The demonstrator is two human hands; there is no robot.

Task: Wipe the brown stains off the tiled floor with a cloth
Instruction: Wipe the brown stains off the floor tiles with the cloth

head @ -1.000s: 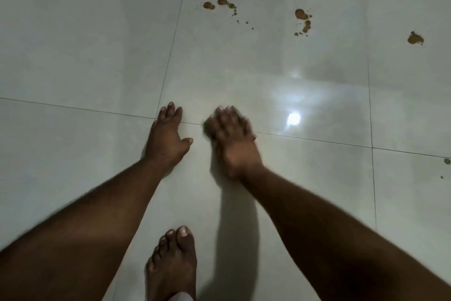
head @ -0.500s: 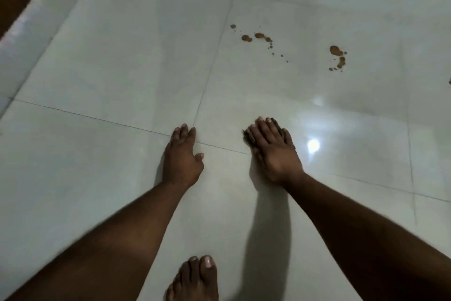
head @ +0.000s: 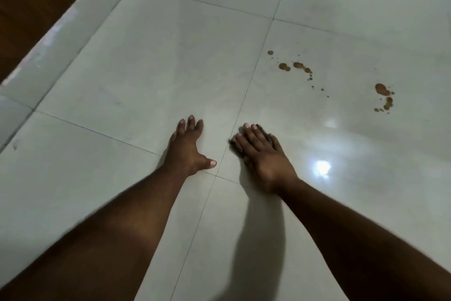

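Both hands lie flat on the tiled floor, grip open: left hand empty, right hand pressing a dark cloth. Brown stains sit far right.

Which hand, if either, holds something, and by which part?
The left hand holds nothing. The right hand lies flat over something dark on the pale tiled floor; what cannot be told.

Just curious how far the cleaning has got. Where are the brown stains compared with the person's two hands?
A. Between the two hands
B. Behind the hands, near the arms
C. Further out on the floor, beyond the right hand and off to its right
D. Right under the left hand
C: the brown stains lie further out than the right hand, untouched; the left hand rests on bare tile.
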